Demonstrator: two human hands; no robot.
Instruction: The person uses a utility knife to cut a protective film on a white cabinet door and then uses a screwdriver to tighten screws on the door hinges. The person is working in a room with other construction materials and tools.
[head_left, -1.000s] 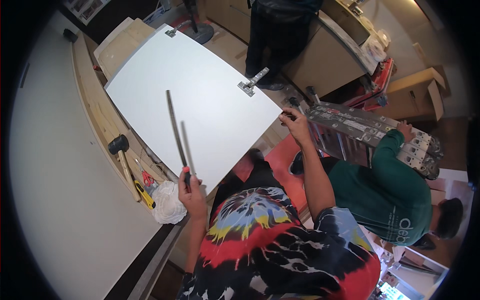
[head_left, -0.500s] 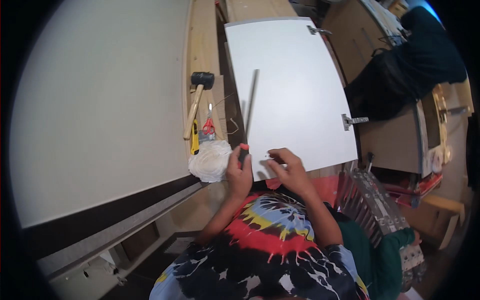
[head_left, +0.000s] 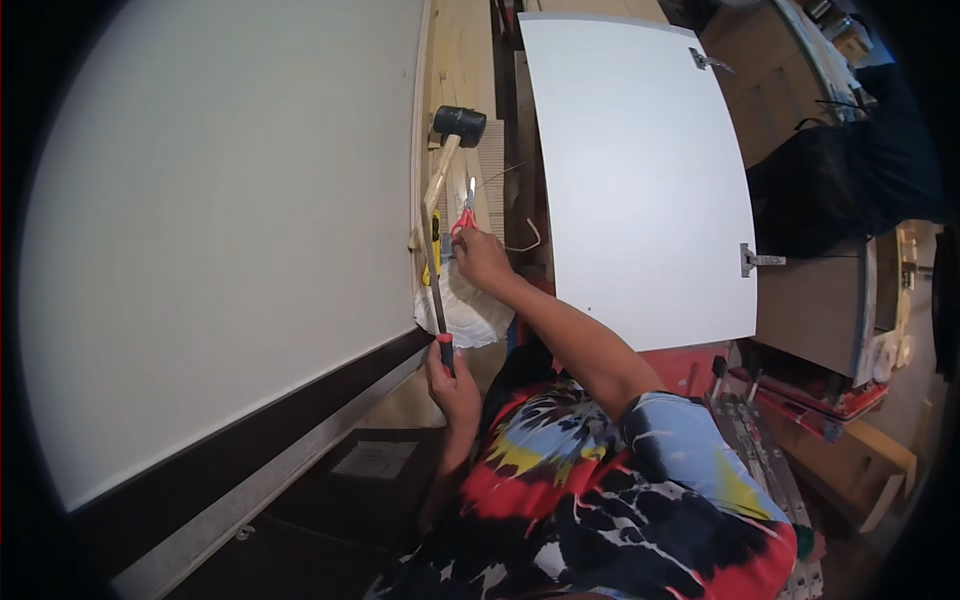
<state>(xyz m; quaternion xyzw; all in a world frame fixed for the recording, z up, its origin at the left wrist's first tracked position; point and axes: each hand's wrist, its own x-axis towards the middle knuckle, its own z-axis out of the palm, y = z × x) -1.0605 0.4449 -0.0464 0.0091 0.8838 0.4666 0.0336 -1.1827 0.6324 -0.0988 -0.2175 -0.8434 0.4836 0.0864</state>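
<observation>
A long flat metal file (head_left: 434, 280) with a black and red handle is in my left hand (head_left: 455, 390), its blade pointing away from me over the white bundle and the knife. My right hand (head_left: 484, 262) reaches across to the left, fingers bent together right at the handles of the red scissors (head_left: 467, 215). What those fingertips hold is hidden. Just beside them lie a yellow utility knife (head_left: 432, 270) and a small grey piece (head_left: 447, 247). Under my right wrist sits a round white crumpled bundle (head_left: 478, 315).
A black-headed rubber mallet (head_left: 460, 125) lies on wooden boards (head_left: 470, 50). To the right is a white cabinet door (head_left: 650, 190) with two metal hinges (head_left: 748, 260). A large pale panel (head_left: 230, 220) fills the left. Another person's dark clothing (head_left: 850, 170) shows at far right.
My right hand has moved from above the white door to the scissors on the left. My left hand, still holding the file, has shifted left and nearer me. The view has shifted too.
</observation>
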